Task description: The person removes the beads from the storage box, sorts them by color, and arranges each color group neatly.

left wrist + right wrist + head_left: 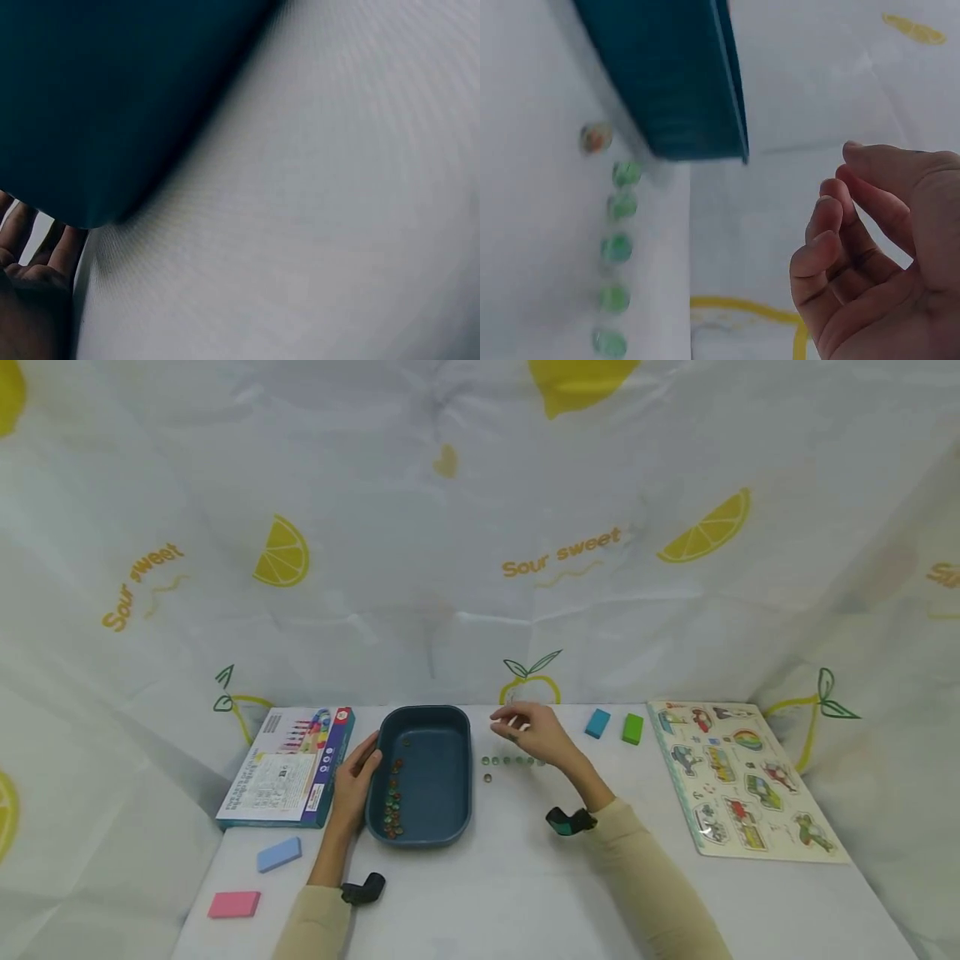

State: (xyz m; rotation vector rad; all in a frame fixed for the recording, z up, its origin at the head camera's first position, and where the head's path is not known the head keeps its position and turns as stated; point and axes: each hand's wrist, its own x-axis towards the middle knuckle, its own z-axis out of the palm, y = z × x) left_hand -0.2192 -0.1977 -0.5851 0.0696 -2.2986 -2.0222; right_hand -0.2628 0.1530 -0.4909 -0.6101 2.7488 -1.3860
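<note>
A dark blue rectangular tray (pixel 438 777) stands on the white table. Inside it, small green and orange-brown glass beads (pixel 393 806) lie along the left side. My left hand (pixel 352 789) holds the tray's left edge, thumb at the rim and fingers along the outer wall. To the right of the tray, my right hand (pixel 536 735) is raised, fingers loosely bent, nothing visible between them. Beneath it runs a row of green glass beads (pixel 616 248), partly hidden by the hand in the head view. One orange-centred bead (pixel 595 138) sits apart from the row.
A boxed set (pixel 288 768) lies left of the tray, with light blue (pixel 279 854) and pink blocks (pixel 234 904) in front. Blue (pixel 597 723) and green blocks (pixel 632 728) lie at the back right. Farther right is a picture puzzle board (pixel 742 781). A lemon-print cloth hangs behind.
</note>
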